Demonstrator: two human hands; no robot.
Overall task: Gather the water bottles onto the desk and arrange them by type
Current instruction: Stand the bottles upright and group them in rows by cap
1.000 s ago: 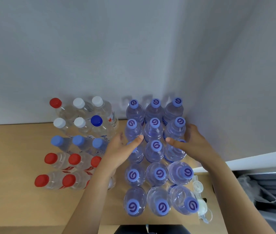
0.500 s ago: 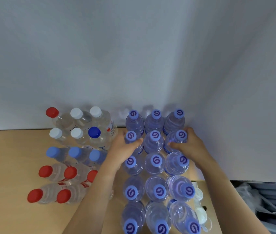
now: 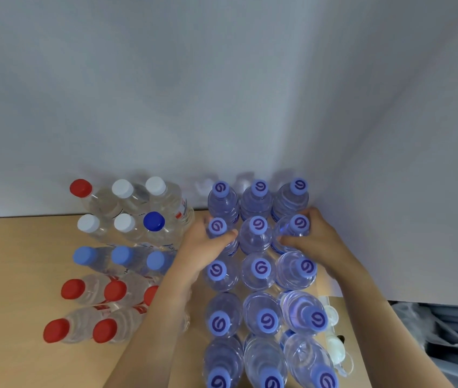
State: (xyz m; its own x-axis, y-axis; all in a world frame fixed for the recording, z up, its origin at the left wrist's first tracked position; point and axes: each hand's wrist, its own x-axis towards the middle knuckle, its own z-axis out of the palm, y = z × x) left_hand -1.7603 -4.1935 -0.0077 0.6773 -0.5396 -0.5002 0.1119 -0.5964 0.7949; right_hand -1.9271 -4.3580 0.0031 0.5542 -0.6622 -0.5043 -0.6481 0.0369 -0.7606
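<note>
Several purple-capped bottles stand in a three-wide block on the wooden desk [image 3: 12,275], against the wall corner. My left hand [image 3: 199,247] grips the left bottle of the second row [image 3: 218,228], thumb across its front. My right hand [image 3: 314,239] grips the right bottle of that row [image 3: 297,226]. The middle bottle [image 3: 257,231] stands between my hands. To the left stand white-capped bottles [image 3: 122,189], one dark-blue-capped bottle [image 3: 153,221], light-blue-capped bottles [image 3: 121,256] and red-capped bottles [image 3: 114,289]. One red-capped bottle [image 3: 80,188] stands at the back left.
White walls close the desk off behind and to the right. Pale-capped bottles [image 3: 334,348] sit at the desk's right edge beside the purple block. Beyond that edge, dark shelving with a plastic bag [image 3: 429,326] lies lower down. Bare desk [image 3: 3,317] spreads to the left.
Both hands have moved back from the third row to the second row and closed round its outer bottles. The view has tipped, so the bottles sit lower in the frame.
</note>
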